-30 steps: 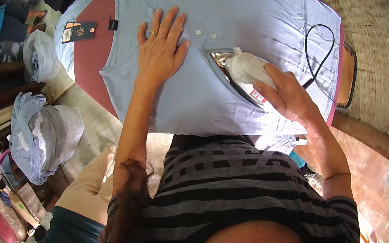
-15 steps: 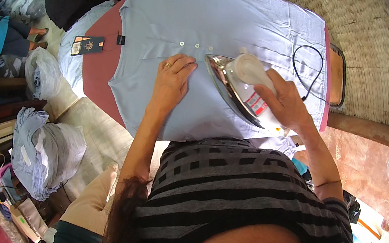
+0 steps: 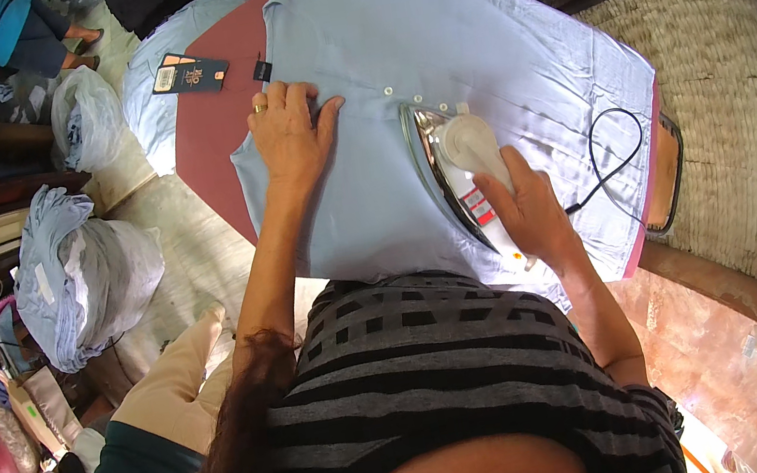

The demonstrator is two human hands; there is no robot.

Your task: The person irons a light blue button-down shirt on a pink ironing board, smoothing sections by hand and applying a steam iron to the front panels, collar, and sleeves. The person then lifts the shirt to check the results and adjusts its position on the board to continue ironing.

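Left hand (image 3: 291, 144) shifted to neck label (image 3: 262, 71), unclenched; right hand (image 3: 532, 215) grasps iron (image 3: 466, 147). Shirt (image 3: 367, 28): left looks smoothed, right creases remain.

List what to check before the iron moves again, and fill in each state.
1. Right hand gripping the iron: ok, wrapped round its handle.
2. Left hand away from the iron: ok, on the shirt near the neckline.
3. Cord away from the left hand: ok, looped to the iron's right.
4. Hang tag clear of the iron: ok, beyond the neckline.
5. Shirt smooth throughout: not ok, creases show near the cord.
6. Iron hot: cannot tell.
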